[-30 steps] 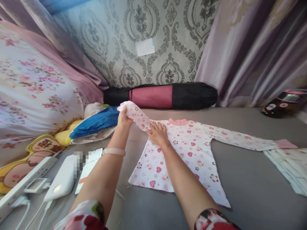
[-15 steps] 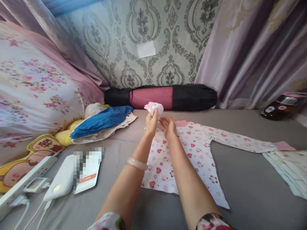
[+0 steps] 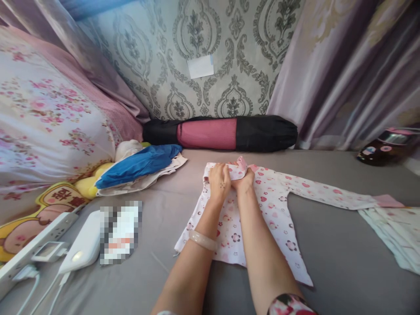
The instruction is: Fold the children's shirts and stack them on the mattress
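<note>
A child's long-sleeved shirt [image 3: 277,218], white with pink hearts and flowers, lies spread on the grey bed sheet. Its left-hand sleeve [image 3: 238,173] is folded inward across the upper chest, with the pink cuff bunched near the collar. My left hand [image 3: 219,181], with a pale bangle on its wrist, is bent over the sleeve near the shoulder fold, fingertips partly hidden. Close beside it, my right hand [image 3: 246,180] grips the sleeve by its cuff end. The other sleeve [image 3: 331,189] stretches out to the right, flat, ending in a pink cuff.
A rolled mat in a black bag [image 3: 206,134] lies along the wall. At left are folded blue clothing [image 3: 141,166], a phone [image 3: 121,234], a white power bank [image 3: 83,243] and a power strip [image 3: 36,243]. Folded pale cloth [image 3: 397,236] and a dark bottle [image 3: 383,146] are at right.
The raised sleeve has come down to the right across the shirt's chest. My left hand has shifted from the cuff to the shoulder fold, and my right hand has taken the cuff end.
</note>
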The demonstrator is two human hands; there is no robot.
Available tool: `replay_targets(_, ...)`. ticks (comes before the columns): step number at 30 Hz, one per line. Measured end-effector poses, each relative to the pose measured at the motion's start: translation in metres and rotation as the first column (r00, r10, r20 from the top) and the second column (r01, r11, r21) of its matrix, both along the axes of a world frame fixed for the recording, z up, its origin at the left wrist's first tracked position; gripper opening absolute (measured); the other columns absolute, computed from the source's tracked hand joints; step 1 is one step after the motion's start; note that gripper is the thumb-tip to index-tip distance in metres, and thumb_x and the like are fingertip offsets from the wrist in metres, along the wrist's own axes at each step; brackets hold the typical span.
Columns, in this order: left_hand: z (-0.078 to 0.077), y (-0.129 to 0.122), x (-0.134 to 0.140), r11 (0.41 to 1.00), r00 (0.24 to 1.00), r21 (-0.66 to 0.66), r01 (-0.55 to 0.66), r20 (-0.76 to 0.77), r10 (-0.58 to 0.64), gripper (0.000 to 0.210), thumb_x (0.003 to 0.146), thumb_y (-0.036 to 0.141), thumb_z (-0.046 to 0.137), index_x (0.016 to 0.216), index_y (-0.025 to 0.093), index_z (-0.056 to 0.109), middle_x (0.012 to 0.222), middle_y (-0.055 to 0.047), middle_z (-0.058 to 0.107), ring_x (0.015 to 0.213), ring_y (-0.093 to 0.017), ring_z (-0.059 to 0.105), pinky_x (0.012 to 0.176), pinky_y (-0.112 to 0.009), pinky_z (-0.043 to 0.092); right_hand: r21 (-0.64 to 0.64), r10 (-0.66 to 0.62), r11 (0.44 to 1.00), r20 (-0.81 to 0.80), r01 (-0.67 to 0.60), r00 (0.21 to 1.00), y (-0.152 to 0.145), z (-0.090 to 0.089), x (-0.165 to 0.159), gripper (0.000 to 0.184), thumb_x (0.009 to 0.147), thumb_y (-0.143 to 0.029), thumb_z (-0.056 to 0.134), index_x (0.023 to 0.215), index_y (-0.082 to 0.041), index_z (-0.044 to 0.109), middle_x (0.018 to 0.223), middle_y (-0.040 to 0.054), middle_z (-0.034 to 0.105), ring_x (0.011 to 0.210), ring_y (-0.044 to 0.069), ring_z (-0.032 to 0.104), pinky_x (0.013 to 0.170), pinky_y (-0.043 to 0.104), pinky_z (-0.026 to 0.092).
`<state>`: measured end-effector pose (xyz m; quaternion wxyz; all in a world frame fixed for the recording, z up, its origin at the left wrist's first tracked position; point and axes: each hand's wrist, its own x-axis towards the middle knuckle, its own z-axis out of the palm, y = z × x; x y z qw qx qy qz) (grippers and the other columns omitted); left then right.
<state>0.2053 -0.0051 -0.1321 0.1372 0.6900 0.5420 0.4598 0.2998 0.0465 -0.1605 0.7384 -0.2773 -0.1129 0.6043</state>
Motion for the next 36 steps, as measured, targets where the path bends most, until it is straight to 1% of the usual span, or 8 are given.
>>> replay_targets(3, -0.009, 0.003, -0.015, 0.970, 0.968, 0.010, -0.244, -0.065, 0.244, 0.035, 0.091, 0.015, 0.035, 0.118, 0.015, 0.059, 0.122, -0.015, 0.064, 0.122, -0.025, 0.053, 0.108, -0.045, 0.034, -0.129, 0.003, 0.991, -0.142, -0.022, 0.990, -0.002, 0.005, 0.001, 0.060, 0.093, -0.045, 0.010, 0.096, -0.021, 0.065, 0.078, 0.0066, 0.067, 0.086, 0.026, 0.065, 0.082, 0.053, 0.050)
replay_targets(5, -0.016, 0.003, -0.023, 0.954, 0.948, -0.070, -0.293, -0.154, 0.280, 0.039, 0.089, 0.011, 0.036, 0.121, 0.016, 0.058, 0.123, -0.014, 0.064, 0.124, -0.025, 0.052, 0.109, -0.047, 0.033, -0.143, -0.005, 0.990, -0.145, -0.016, 0.989, -0.005, 0.008, 0.003, 0.066, 0.093, -0.046, 0.004, 0.099, -0.022, 0.066, 0.085, 0.0079, 0.068, 0.088, 0.027, 0.065, 0.084, 0.054, 0.048)
replay_targets(10, -0.025, -0.004, -0.025, 0.948, 0.919, -0.196, -0.251, -0.357, 0.170, 0.035, 0.091, 0.017, 0.039, 0.118, 0.024, 0.061, 0.134, -0.007, 0.059, 0.135, -0.030, 0.041, 0.112, -0.057, 0.025, -0.106, 0.011, 0.994, 0.173, 0.008, 0.985, -0.013, 0.014, 0.015, 0.075, 0.092, -0.046, -0.004, 0.112, -0.023, 0.064, 0.099, 0.0112, 0.069, 0.091, 0.026, 0.065, 0.085, 0.050, 0.047)
replay_targets(15, -0.026, -0.005, -0.023, 0.952, 0.903, -0.212, -0.223, -0.414, 0.120, 0.035, 0.090, 0.018, 0.040, 0.117, 0.026, 0.062, 0.138, -0.006, 0.056, 0.137, -0.033, 0.036, 0.112, -0.064, 0.019, -0.093, 0.027, 0.995, 0.562, 0.030, 0.827, -0.019, 0.023, 0.036, 0.071, 0.092, -0.058, 0.005, 0.121, -0.022, 0.060, 0.105, 0.0125, 0.068, 0.093, 0.028, 0.065, 0.083, 0.048, 0.049)
replay_targets(22, -0.027, -0.005, -0.024, 0.952, 0.902, -0.204, -0.227, -0.414, 0.126, 0.036, 0.090, 0.017, 0.039, 0.116, 0.027, 0.063, 0.137, -0.006, 0.056, 0.136, -0.033, 0.037, 0.111, -0.064, 0.019, -0.008, -0.177, 0.974, 0.601, 0.227, 0.779, -0.027, 0.035, 0.066, 0.081, 0.094, -0.052, -0.010, 0.134, -0.017, 0.051, 0.114, 0.0175, 0.065, 0.101, 0.026, 0.066, 0.081, 0.044, 0.051)
replay_targets(26, -0.029, -0.004, -0.025, 0.958, 0.902, -0.183, -0.222, -0.412, 0.130, 0.034, 0.088, 0.016, 0.040, 0.111, 0.025, 0.063, 0.135, -0.006, 0.058, 0.136, -0.032, 0.038, 0.111, -0.064, 0.019, 0.021, -0.245, 0.938, 0.745, 0.345, 0.620, -0.035, 0.047, 0.084, 0.074, 0.096, -0.053, -0.002, 0.141, -0.018, 0.045, 0.123, 0.0179, 0.062, 0.106, 0.025, 0.065, 0.080, 0.040, 0.051)
replay_targets(32, -0.024, -0.004, -0.022, 0.981, 0.914, -0.129, -0.146, -0.397, 0.084, 0.034, 0.085, 0.011, 0.041, 0.108, 0.025, 0.061, 0.132, -0.004, 0.060, 0.137, -0.025, 0.039, 0.115, -0.056, 0.017, 0.043, -0.249, 0.886, 0.884, 0.461, 0.396, -0.036, 0.061, 0.099, 0.078, 0.095, -0.047, -0.014, 0.149, -0.017, 0.034, 0.133, 0.0185, 0.055, 0.110, 0.021, 0.063, 0.079, 0.033, 0.050)
replay_targets(36, -0.022, -0.009, -0.012, 0.993, 0.895, -0.115, 0.037, -0.438, -0.084, 0.030, 0.091, 0.015, 0.038, 0.110, 0.023, 0.060, 0.129, -0.006, 0.062, 0.136, -0.024, 0.040, 0.115, -0.051, 0.019, -0.096, -0.063, 0.852, 0.957, 0.515, 0.284, -0.027, 0.054, 0.095, 0.063, 0.098, -0.041, 0.005, 0.137, -0.015, 0.046, 0.120, 0.0181, 0.062, 0.106, 0.025, 0.063, 0.084, 0.038, 0.050)
